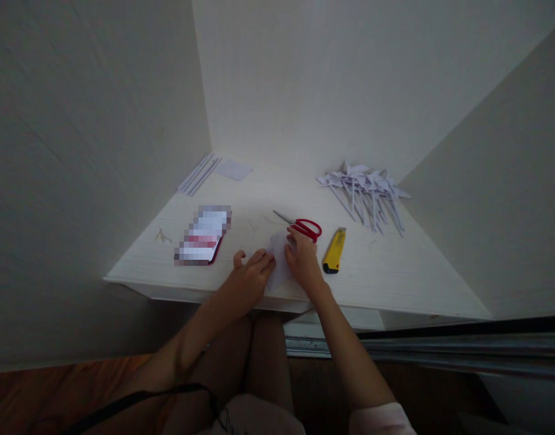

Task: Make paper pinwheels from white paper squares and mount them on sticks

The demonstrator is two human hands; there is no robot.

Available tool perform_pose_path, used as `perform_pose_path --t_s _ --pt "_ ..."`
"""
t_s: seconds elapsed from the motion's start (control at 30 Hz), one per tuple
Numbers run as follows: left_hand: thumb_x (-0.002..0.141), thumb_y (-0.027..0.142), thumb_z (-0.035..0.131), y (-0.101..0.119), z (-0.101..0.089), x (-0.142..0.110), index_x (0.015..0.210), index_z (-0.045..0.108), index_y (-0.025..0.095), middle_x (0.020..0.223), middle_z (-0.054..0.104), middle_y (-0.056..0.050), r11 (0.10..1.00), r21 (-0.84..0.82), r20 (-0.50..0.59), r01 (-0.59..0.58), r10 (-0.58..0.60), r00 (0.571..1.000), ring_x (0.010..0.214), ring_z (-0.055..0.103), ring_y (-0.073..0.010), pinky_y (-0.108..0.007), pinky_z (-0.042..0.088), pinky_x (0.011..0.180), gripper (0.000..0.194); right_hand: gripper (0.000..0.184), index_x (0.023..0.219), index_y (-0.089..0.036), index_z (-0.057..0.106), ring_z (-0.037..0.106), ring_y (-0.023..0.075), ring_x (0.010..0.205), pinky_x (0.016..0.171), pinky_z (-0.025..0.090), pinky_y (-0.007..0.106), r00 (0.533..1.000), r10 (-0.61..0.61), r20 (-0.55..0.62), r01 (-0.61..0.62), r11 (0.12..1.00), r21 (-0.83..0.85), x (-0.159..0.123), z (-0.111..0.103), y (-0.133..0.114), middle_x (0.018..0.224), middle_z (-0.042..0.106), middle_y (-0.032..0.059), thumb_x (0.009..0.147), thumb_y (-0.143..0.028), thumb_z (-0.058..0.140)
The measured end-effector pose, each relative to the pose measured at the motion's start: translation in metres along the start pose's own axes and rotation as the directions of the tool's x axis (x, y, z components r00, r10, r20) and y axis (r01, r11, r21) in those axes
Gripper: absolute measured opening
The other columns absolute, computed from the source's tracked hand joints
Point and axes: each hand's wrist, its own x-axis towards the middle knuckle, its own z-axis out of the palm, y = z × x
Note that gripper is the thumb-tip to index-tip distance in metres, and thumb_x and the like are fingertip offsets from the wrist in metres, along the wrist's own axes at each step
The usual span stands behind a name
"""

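A folded piece of white paper (279, 264) lies near the front edge of the table, between my two hands. My left hand (250, 275) holds its left side, the fingertips close together on the paper and one outer finger raised apart. At the paper's right edge, my right hand (304, 258) has its thumb and bent fingers closed on it. Just beyond the right hand rests a pair of scissors (308, 228) with red handles, its blades pointing to the back left. A yellow box cutter (334, 251) lies to the right of that hand.
To the left lies a phone (202, 237) with a lit, blurred screen. Thin rolled paper sticks (199, 175) and a square paper sheet (234, 170) are at the back left. Several paper pinwheels (363, 184) are piled at the back right. Walls enclose the white table (404, 284).
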Motion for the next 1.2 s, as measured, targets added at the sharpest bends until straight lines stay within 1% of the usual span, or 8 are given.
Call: perform_pose_path --t_s 0.13,0.27,0.33,0.57,0.67,0.9,1.07,1.2 --pt "0.079 0.004 0.034 0.000 0.002 0.000 0.110 0.054 0.015 0.117 0.056 -0.011 1.000 -0.010 -0.016 0.010 -0.010 1.000 0.113 0.044 -0.0257 -0.051 0.027 0.089 0.038 0.035 0.111 -0.010 0.054 0.056 0.0232 0.087 0.083 0.039 0.042 0.997 -0.006 -0.083 0.006 1.000 -0.003 0.003 0.004 0.002 0.089 0.064 0.0121 0.077 -0.012 0.047" --pt "0.079 0.004 0.034 -0.001 0.004 -0.002 0.110 0.054 0.015 0.118 0.055 -0.011 1.000 -0.015 -0.032 0.003 -0.003 0.999 0.117 0.043 -0.0238 -0.049 0.028 0.091 0.039 0.017 0.086 -0.014 0.064 0.058 0.0211 0.084 0.080 0.044 0.036 0.990 -0.054 -0.127 0.057 0.998 0.021 0.004 0.001 0.002 0.085 0.065 0.0105 0.077 -0.011 0.050" --pt "0.078 0.003 0.033 -0.001 0.005 -0.002 0.111 0.053 0.015 0.119 0.055 -0.011 1.000 -0.003 -0.029 -0.003 0.003 1.000 0.118 0.042 -0.0233 -0.047 0.029 0.091 0.039 0.014 0.081 -0.015 0.065 0.058 0.0201 0.086 0.079 0.045 0.034 0.987 -0.096 -0.128 0.101 0.994 0.036 0.001 -0.002 0.002 0.084 0.065 0.0093 0.078 -0.012 0.051" --pt "0.079 0.003 0.032 0.000 0.003 -0.002 0.111 0.053 0.016 0.119 0.055 -0.011 1.000 -0.008 -0.013 0.018 -0.018 1.000 0.117 0.044 -0.0225 -0.045 0.031 0.091 0.040 0.015 0.086 -0.015 0.065 0.056 0.0189 0.088 0.080 0.046 0.033 0.942 -0.332 -0.045 0.332 0.943 -0.011 -0.013 -0.006 0.010 0.090 0.064 0.0088 0.080 -0.011 0.053" --pt "0.080 0.004 0.033 0.000 0.003 -0.003 0.112 0.052 0.015 0.120 0.054 -0.011 1.000 -0.014 -0.018 0.020 -0.020 1.000 0.117 0.043 -0.0226 -0.045 0.030 0.091 0.039 0.016 0.088 -0.015 0.065 0.055 0.0189 0.092 0.083 0.046 0.033 0.919 -0.395 -0.003 0.395 0.918 -0.022 -0.015 -0.006 0.015 0.094 0.063 0.0097 0.080 -0.010 0.051" --pt "0.081 0.004 0.034 0.003 0.002 -0.003 0.111 0.052 0.015 0.120 0.055 -0.011 0.997 -0.057 -0.018 0.047 -0.048 0.999 0.116 0.044 -0.0226 -0.046 0.029 0.089 0.037 0.017 0.090 -0.014 0.064 0.055 0.0191 0.095 0.086 0.046 0.034 0.888 -0.458 0.050 0.459 0.888 -0.019 -0.015 -0.007 0.021 0.097 0.063 0.0099 0.081 -0.010 0.050" --pt "0.080 0.004 0.035 0.003 0.002 -0.003 0.110 0.053 0.016 0.119 0.055 -0.010 0.996 -0.069 -0.028 0.055 -0.057 0.998 0.116 0.044 -0.0230 -0.047 0.029 0.089 0.037 0.016 0.090 -0.012 0.064 0.055 0.0200 0.096 0.087 0.046 0.035 0.862 -0.505 0.047 0.506 0.862 -0.036 -0.015 -0.007 0.026 0.098 0.063 0.0118 0.082 -0.011 0.050" --pt "0.079 0.004 0.036 0.002 0.003 -0.003 0.111 0.052 0.017 0.120 0.054 -0.010 0.996 -0.073 -0.029 0.049 -0.051 0.998 0.116 0.043 -0.0238 -0.048 0.029 0.089 0.038 0.017 0.091 -0.015 0.063 0.054 0.0203 0.096 0.086 0.046 0.037 0.850 -0.523 0.056 0.526 0.849 -0.050 -0.015 -0.008 0.027 0.097 0.062 0.0105 0.082 -0.012 0.049"
